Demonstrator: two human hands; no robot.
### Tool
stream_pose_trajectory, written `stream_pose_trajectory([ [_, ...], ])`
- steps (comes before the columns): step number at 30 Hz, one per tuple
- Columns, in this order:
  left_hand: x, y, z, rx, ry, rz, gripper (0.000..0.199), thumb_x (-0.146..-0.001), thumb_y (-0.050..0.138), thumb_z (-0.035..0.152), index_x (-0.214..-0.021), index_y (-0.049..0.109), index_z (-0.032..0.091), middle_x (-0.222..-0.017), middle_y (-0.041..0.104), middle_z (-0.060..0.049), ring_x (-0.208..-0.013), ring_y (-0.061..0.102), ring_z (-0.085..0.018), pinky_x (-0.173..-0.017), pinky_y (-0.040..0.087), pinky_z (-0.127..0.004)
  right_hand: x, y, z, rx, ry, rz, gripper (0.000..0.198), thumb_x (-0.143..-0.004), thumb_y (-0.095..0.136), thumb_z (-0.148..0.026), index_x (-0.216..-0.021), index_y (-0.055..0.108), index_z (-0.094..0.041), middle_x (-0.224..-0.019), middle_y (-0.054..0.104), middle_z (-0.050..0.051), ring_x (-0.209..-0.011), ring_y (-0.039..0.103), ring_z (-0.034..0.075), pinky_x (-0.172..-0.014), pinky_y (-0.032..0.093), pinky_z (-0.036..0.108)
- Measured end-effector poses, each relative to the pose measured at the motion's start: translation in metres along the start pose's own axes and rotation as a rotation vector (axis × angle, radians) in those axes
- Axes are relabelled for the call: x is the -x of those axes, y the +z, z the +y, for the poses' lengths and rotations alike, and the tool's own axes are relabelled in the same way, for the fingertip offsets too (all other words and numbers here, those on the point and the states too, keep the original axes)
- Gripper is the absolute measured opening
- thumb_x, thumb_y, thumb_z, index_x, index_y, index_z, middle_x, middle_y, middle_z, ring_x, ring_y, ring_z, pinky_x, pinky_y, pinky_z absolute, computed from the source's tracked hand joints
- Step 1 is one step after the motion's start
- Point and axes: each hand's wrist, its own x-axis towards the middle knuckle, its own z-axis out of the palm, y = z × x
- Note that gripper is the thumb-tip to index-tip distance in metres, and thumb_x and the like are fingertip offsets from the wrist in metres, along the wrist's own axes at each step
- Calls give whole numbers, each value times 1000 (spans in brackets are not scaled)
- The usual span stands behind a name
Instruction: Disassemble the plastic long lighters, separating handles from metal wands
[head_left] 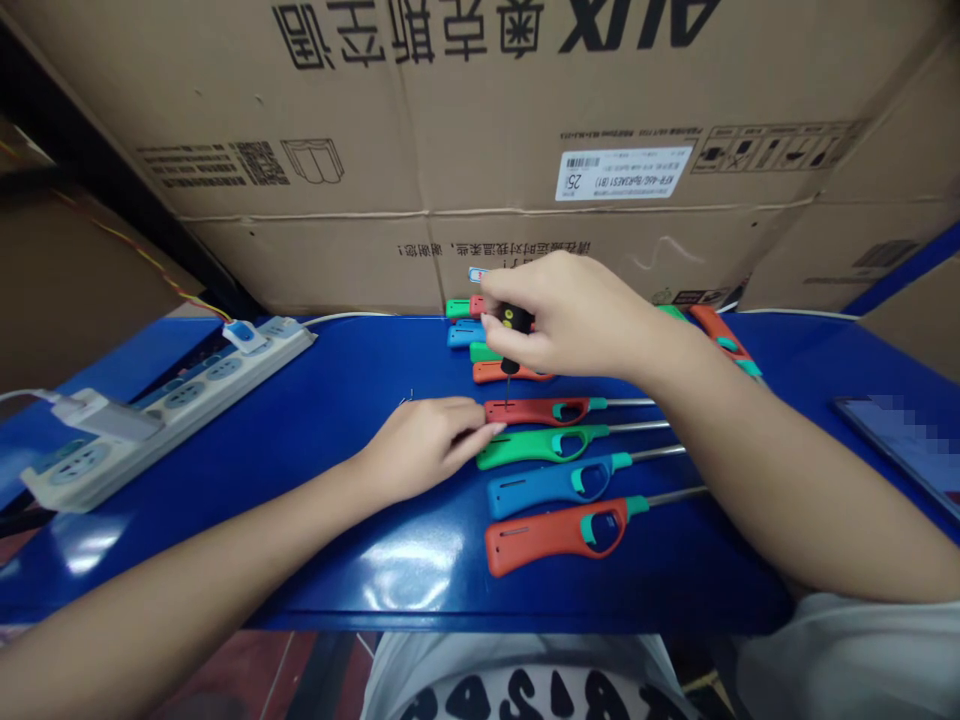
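My right hand [559, 310] is closed around a small black-and-yellow screwdriver [516, 319], held upright. Its thin shaft points down onto a red gas lighter [517, 410] lying flat, the tip meeting the handle near its slot. The fingers and thumb of my left hand [427, 440] grip the butt end of that lighter. Closer to me lie a green lighter [517, 448], a blue lighter [525, 492] and an orange lighter [532, 538], with their metal tubes to the right. Small thin metal pieces [407, 396], perhaps screws, lie behind my left hand.
Behind my right hand are several more lighters, among them a blue one [463, 334]. An orange lighter [721, 332] lies at the back right. A white power strip [180, 400] with plugs stands left, a phone [900, 440] lies right. A large cardboard box [360, 250] backs the blue table [337, 560].
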Motion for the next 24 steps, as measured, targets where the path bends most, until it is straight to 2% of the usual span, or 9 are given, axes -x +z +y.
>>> stream_pose_trajectory([
  [3,-2,-12,-4,-157,-266,27,44,-106,40,40,-72,58,19,-74,68,-4,-66,64,-19,-54,34,-27,-1,7,-4,-29,-24,21,22,-92,47,-30,-94,67,-20,-83,70,4,-67,51,16,-61,25,30],
  [5,-4,-21,-11,-319,-431,-6,44,-104,39,41,-75,63,19,-77,71,-8,-69,68,-24,-51,33,-28,-2,10,-5,-37,-34,25,22,-93,47,-30,-93,66,-20,-83,70,4,-66,51,16,-61,24,29],
  [7,-5,-28,-21,-432,-558,-78,44,-103,37,41,-80,67,18,-81,74,-13,-74,71,-30,-52,37,-30,-2,11,-6,-39,-34,28,21,-93,47,-30,-92,66,-20,-83,70,4,-66,50,16,-61,24,29],
  [10,-5,-31,-37,-483,-680,-200,46,-102,36,40,-86,72,16,-92,76,-19,-84,74,-36,-60,49,-35,-2,11,-5,-44,-27,31,20,-93,48,-29,-92,66,-20,-82,70,3,-65,50,16,-61,24,29],
  [16,-8,-25,-54,-388,-773,-325,45,-101,39,42,-97,75,16,-109,75,-22,-103,72,-40,-79,56,-44,-2,12,-5,-76,-55,36,19,-92,49,-29,-89,66,-19,-79,70,3,-65,52,15,-61,25,29],
  [24,-10,-22,-53,-367,-783,-373,46,-101,33,39,-99,74,17,-110,75,-19,-105,71,-42,-79,57,-47,-1,12,-7,-16,-57,68,22,-92,50,-30,-90,68,-18,-77,69,3,-63,51,15,-59,23,28],
])
